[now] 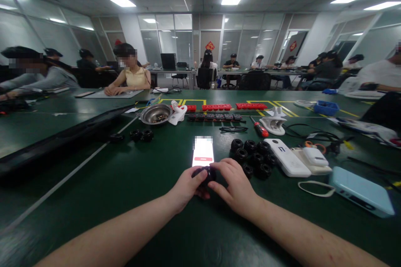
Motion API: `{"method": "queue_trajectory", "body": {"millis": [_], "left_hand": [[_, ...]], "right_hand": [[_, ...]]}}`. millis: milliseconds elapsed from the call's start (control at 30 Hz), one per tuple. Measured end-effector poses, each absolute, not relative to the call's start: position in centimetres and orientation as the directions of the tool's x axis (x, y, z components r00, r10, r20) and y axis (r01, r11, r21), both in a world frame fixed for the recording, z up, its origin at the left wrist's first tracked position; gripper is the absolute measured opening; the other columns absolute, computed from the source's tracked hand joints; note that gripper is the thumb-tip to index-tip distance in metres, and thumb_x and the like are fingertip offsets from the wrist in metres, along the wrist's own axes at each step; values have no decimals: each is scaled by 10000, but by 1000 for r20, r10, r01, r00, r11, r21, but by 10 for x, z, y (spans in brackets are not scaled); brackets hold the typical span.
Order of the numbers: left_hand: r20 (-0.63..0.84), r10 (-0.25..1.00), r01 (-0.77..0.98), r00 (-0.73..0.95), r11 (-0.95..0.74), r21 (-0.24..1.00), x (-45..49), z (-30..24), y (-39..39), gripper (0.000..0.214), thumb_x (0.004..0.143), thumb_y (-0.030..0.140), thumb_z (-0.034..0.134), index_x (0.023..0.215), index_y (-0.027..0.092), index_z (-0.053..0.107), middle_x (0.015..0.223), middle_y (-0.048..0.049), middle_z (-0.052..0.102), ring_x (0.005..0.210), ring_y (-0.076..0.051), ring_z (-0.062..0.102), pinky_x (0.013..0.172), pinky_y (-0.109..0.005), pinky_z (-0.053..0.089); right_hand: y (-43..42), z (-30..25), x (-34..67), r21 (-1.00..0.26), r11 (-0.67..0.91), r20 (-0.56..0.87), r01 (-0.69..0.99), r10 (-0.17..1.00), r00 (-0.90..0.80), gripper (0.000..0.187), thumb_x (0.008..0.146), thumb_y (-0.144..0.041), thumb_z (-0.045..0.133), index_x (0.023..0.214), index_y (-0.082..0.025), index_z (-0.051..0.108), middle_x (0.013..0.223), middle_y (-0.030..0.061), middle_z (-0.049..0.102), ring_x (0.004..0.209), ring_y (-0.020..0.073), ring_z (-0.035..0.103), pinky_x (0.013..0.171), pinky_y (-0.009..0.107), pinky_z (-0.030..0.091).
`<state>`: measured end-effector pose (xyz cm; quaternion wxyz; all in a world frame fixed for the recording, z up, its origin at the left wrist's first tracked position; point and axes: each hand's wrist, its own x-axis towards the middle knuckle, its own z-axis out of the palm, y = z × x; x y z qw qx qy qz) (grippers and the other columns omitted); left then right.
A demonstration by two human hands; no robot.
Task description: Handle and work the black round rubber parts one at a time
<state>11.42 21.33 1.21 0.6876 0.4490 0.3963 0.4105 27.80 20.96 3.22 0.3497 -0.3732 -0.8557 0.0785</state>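
Observation:
My left hand is closed around a small black wheel-like part, its thumb on top. On the right side of the same part, my right hand has its thumb and index fingertips at the edge, with a gap toward the palm. Just beyond the hands lies a phone with a lit white screen and a red bar. To the right sits a cluster of several similar black wheel-like parts. Two more black round parts rest at the left.
A metal bowl holds small brassy pieces. Red strips, a black strip and a red-black screwdriver lie farther back. At right are a white power bank and a light-blue box. A long black panel spans the left.

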Motion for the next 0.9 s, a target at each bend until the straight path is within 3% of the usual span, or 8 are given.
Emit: {"method": "queue_trajectory", "body": {"millis": [233, 333, 467, 633, 733, 800, 900], "left_hand": [[-172, 925, -242, 338, 262, 934, 114, 13, 213, 495, 662, 544, 580, 882, 104, 522, 662, -33, 584, 450, -103, 550, 426, -214, 426], [-166, 933, -240, 321, 250, 938, 114, 13, 212, 460, 673, 497, 599, 899, 102, 535, 719, -46, 585, 524, -117, 563, 465, -231, 455], [-170, 926, -220, 337, 253, 942, 113, 12, 213, 480, 667, 506, 600, 932, 113, 523, 683, -31, 586, 486, -116, 562, 457, -235, 449], [-153, 917, -237, 369, 252, 938, 113, 9, 214, 505, 635, 548, 605, 889, 123, 505, 643, -22, 592, 438, -103, 560, 423, -201, 421], [-147, 925, -241, 352, 241, 940, 113, 9, 213, 504, 634, 537, 613, 889, 114, 514, 674, -31, 592, 470, -99, 555, 442, -210, 442], [-155, 930, -227, 334, 239, 944, 113, 10, 212, 513, 627, 520, 631, 910, 107, 518, 713, -45, 593, 510, -109, 562, 459, -222, 456], [-164, 922, -192, 352, 242, 951, 113, 11, 212, 536, 597, 496, 669, 933, 107, 515, 734, -53, 597, 526, -123, 575, 465, -233, 459]], "right_hand": [[207, 35, 278, -351, 814, 555, 463, 579, -597, 457, 795, -176, 485, 1237, -179, 365, 1202, 80, 491, 1110, 234, 396, 949, 443, 334], [207, 33, 278, -370, 759, 550, 536, 644, -532, 512, 763, -282, 563, 1227, -166, 379, 1161, 99, 514, 1065, 261, 422, 908, 463, 364], [209, 32, 278, -395, 717, 537, 574, 687, -489, 316, 783, -300, 548, 1064, -161, 509, 954, 91, 587, 920, 250, 488, 807, 442, 427], [209, 35, 279, -364, 815, 549, 451, 579, -603, 413, 805, -153, 449, 1214, -166, 390, 1171, 82, 507, 1081, 222, 414, 930, 413, 355], [207, 34, 279, -367, 801, 558, 473, 596, -577, 493, 786, -211, 496, 1251, -156, 342, 1210, 96, 477, 1113, 244, 387, 942, 435, 336], [206, 33, 279, -381, 763, 559, 522, 640, -528, 495, 777, -281, 536, 1226, -154, 371, 1160, 108, 506, 1064, 261, 421, 901, 451, 364], [208, 32, 279, -393, 728, 550, 561, 676, -491, 340, 779, -316, 550, 1078, -165, 488, 976, 92, 577, 922, 249, 489, 804, 435, 422]]}}
